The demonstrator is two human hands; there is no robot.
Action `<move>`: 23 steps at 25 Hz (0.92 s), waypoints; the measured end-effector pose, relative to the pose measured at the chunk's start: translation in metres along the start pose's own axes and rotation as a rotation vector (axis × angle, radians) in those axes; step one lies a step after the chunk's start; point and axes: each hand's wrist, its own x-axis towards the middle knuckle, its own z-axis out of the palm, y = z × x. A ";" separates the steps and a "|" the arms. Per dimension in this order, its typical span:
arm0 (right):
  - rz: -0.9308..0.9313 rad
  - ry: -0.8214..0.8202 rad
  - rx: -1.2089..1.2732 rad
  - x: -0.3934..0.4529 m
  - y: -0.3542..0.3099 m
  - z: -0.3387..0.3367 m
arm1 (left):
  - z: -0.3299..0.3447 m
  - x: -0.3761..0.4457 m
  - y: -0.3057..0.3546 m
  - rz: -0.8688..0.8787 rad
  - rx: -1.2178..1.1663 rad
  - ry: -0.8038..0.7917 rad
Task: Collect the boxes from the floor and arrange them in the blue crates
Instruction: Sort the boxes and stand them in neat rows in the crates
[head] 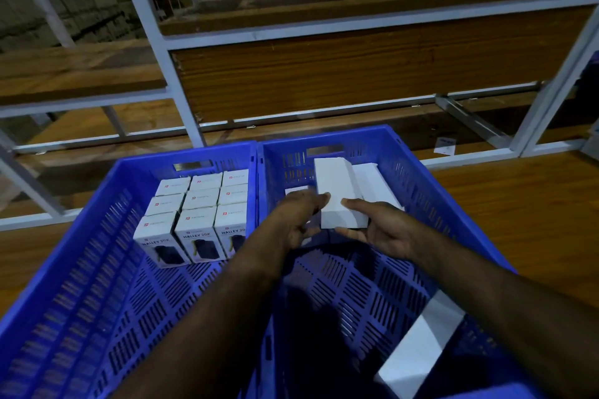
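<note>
Two blue crates stand side by side on the wooden floor. The left crate (97,227) holds several upright white printed boxes (197,207) packed at its far end. Inside the right crate (421,178), a long white box (337,191) sits between my hands. My left hand (299,214) touches its left side with the fingers around its near corner, and my right hand (382,227) holds its near right end, thumb on top. Another white box (372,181) lies to its right, and a small one (296,189) shows beyond my left hand. A further long white box (421,347) lies at the crate's near right.
A white metal shelving frame (181,74) with wooden boards rises just beyond the crates. A small white card (444,146) lies on the lowest board at the right. Wooden floor (518,204) stretches to the right of the crates.
</note>
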 end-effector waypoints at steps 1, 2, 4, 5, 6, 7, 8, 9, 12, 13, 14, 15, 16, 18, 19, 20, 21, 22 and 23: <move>0.002 0.025 0.020 0.003 0.003 -0.001 | 0.001 -0.002 0.000 -0.018 0.023 -0.016; 0.004 0.054 0.036 0.007 0.006 -0.002 | 0.001 -0.004 0.000 -0.035 0.044 -0.041; 0.009 0.103 0.042 0.013 0.013 -0.005 | 0.002 -0.007 0.000 -0.071 0.103 -0.087; 0.011 0.118 0.027 0.015 0.015 -0.006 | 0.002 -0.006 -0.002 -0.080 0.153 -0.103; 0.015 0.128 -0.003 0.017 0.017 -0.007 | 0.002 -0.004 -0.003 -0.085 0.205 -0.112; 0.019 0.132 -0.041 0.018 0.018 -0.008 | 0.001 -0.001 -0.005 -0.091 0.248 -0.114; 0.023 0.133 -0.074 0.019 0.019 -0.009 | 0.001 0.002 -0.007 -0.096 0.276 -0.113; 0.028 0.137 -0.095 0.019 0.019 -0.009 | 0.001 0.005 -0.009 -0.103 0.293 -0.115; 0.033 0.160 -0.082 0.022 0.020 -0.012 | 0.003 0.010 -0.013 -0.116 0.349 -0.135; 0.039 0.174 -0.061 0.023 0.022 -0.014 | 0.005 0.011 -0.014 -0.120 0.373 -0.143; 0.047 0.194 -0.038 0.024 0.023 -0.015 | 0.007 0.012 -0.015 -0.122 0.392 -0.155; 0.058 0.225 -0.026 0.025 0.024 -0.015 | 0.009 0.012 -0.015 -0.125 0.406 -0.166; 0.072 0.260 -0.026 0.025 0.024 -0.016 | 0.012 0.013 -0.014 -0.124 0.410 -0.172; 0.088 0.306 -0.052 0.027 0.026 -0.018 | 0.017 0.017 -0.014 -0.105 0.399 -0.183; 0.095 0.317 -0.066 0.028 0.026 -0.018 | 0.020 0.018 -0.014 -0.093 0.395 -0.190; 0.105 0.316 -0.082 0.028 0.026 -0.018 | 0.022 0.017 -0.013 -0.089 0.399 -0.191; 0.117 0.304 -0.099 0.029 0.026 -0.017 | 0.024 0.018 -0.013 -0.089 0.408 -0.185; 0.129 0.278 -0.105 0.029 0.027 -0.015 | 0.025 0.018 -0.012 -0.087 0.422 -0.173; 0.139 0.249 -0.104 0.029 0.028 -0.012 | 0.026 0.019 -0.013 -0.085 0.436 -0.160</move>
